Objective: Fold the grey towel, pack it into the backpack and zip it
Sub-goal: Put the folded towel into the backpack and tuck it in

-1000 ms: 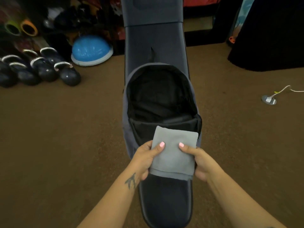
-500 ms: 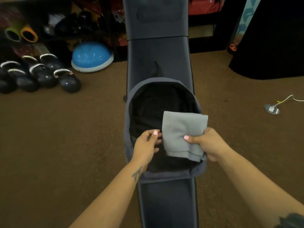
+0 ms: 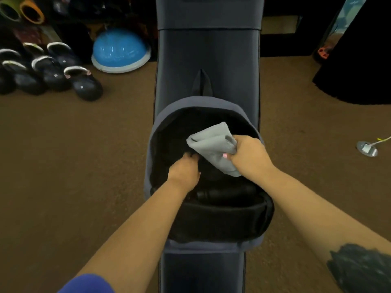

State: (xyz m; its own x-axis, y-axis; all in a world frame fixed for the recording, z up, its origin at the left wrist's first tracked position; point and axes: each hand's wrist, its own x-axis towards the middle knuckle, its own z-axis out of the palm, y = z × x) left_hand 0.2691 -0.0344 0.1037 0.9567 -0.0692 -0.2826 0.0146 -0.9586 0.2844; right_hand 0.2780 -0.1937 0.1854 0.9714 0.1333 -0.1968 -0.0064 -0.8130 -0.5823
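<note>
1. Brown carpet fills the room; a long dark padded bench (image 3: 208,60) runs up the frame's centre, kettlebells at upper left.
2. The open grey fabric backpack (image 3: 190,103) lies on the bench.
3. The right hand (image 3: 248,155) clutches the folded grey towel (image 3: 213,144) over the opening, mid-frame.
4. The left hand (image 3: 185,171) reaches inside; its fingers are hidden, grip unclear.
5. Packing is underway; next, push the towel down, then zip.
6. The dark interior shows only unclear black shapes.
</note>
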